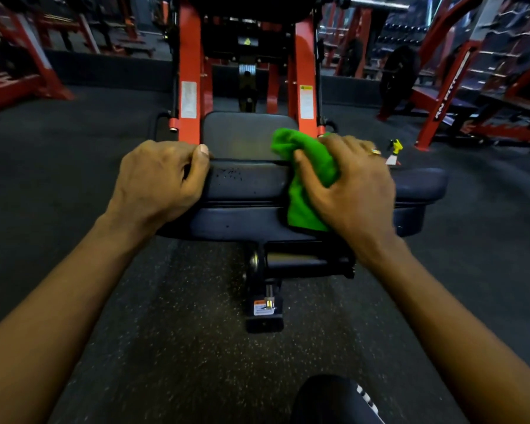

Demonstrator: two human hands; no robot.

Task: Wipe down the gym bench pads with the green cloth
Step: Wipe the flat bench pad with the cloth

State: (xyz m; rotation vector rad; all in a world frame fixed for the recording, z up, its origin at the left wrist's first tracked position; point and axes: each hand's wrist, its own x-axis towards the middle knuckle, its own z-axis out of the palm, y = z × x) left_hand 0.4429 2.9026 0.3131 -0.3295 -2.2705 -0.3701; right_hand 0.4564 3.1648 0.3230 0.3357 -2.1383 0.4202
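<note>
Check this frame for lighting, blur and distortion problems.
Head view: dim overall, yet the green cloth reads vividly; the right hand gripping it is slightly motion-smeared, the left hand on the bench pad crisper; the background racks are soft and bowed by the wide-angle lens.

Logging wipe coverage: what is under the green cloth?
The green cloth drapes over the black pad, gripped by the right hand. The pad surface directly beneath is hidden.

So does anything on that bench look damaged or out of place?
One thing: the near bench pad has a patch of small dark specks beside the left hand, which grips its end. Dirt or worn covering, I cannot tell. The right hand holds the green cloth just right of them.
</note>
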